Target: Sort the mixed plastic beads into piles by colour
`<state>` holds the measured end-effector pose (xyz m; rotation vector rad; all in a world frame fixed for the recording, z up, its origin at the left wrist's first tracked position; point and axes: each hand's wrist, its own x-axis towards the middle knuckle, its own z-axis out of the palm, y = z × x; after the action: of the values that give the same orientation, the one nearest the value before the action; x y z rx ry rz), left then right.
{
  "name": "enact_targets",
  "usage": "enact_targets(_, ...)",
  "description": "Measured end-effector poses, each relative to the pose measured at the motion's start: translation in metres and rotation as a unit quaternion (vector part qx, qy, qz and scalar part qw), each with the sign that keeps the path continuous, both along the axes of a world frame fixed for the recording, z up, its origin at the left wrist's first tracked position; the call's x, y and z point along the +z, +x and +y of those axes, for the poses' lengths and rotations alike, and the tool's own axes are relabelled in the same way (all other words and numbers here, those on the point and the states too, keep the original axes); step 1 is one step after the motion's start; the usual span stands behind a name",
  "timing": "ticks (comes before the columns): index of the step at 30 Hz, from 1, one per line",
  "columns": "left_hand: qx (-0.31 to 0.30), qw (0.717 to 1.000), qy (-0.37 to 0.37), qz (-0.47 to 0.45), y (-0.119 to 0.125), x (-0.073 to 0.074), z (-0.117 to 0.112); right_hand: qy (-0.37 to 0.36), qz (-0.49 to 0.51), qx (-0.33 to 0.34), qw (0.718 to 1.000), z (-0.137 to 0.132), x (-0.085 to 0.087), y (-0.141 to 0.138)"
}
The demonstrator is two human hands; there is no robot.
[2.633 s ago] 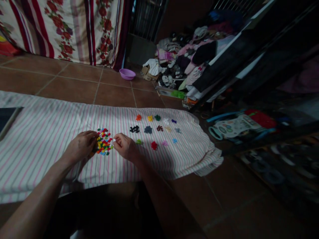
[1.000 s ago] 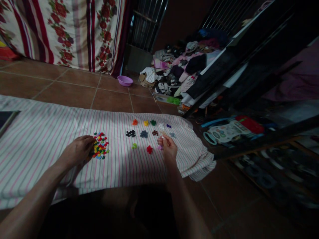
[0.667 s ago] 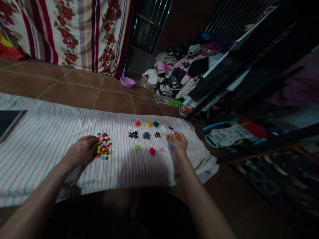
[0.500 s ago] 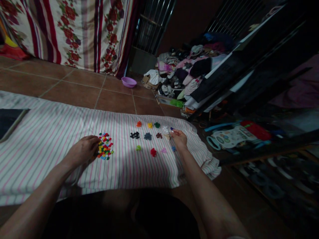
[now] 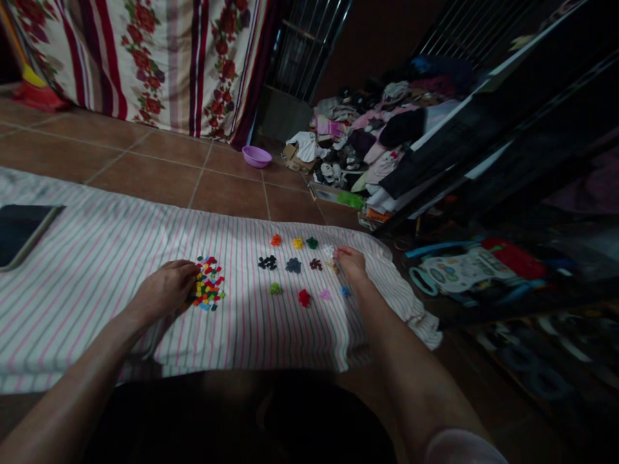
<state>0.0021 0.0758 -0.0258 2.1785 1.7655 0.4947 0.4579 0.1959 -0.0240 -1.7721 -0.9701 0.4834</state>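
Note:
My left hand (image 5: 168,288) rests on the striped cloth (image 5: 120,238) with its fingers curled at the left edge of a mixed pile of small coloured pieces (image 5: 207,283). Its fingertips are partly hidden. My right hand (image 5: 352,261) is pinched beside a small heap of white pieces (image 5: 329,251); I cannot make out what is between the fingers. Near it lie beige pieces (image 5: 333,265), brown pieces (image 5: 316,264), blue pieces (image 5: 345,291) and pink pieces (image 5: 325,294). Further left are black pieces (image 5: 267,262), grey pieces (image 5: 293,265) and red pieces (image 5: 304,297).
Orange (image 5: 275,240), yellow (image 5: 298,243), dark green (image 5: 312,242) and light green heaps (image 5: 275,289) also sit on the cloth. A dark tablet-like slab (image 5: 24,232) lies at far left. Beyond are a purple basin (image 5: 256,156) and piled clothes (image 5: 362,138); a rack (image 5: 435,183) stands right.
The view has shifted slightly, moving the scene to the right. My right hand stays by the white heap, and the purple piece seen at its fingertips is out of sight. My left hand stays at the mixed pile.

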Motion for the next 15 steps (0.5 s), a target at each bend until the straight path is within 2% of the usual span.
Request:
enact_targets(5,-0.001,1.0,-0.004,-0.002,0.0,-0.001,0.0,0.003,-0.001,0.015,1.0,-0.006,0.01,-0.004)
enact_targets(9,-0.003,1.0,-0.009,-0.003,0.0,-0.002,0.0,0.035,-0.023,0.026,0.999,-0.022,0.019,-0.012)
enact_targets(12,-0.01,1.0,-0.003,0.0,0.0,-0.003,-0.001,0.071,-0.019,0.081,0.994,-0.043,0.025,-0.04)
enact_targets(15,-0.013,1.0,0.01,0.0,0.0,-0.002,-0.002,0.113,0.013,0.148,0.982,-0.078,0.035,-0.091)
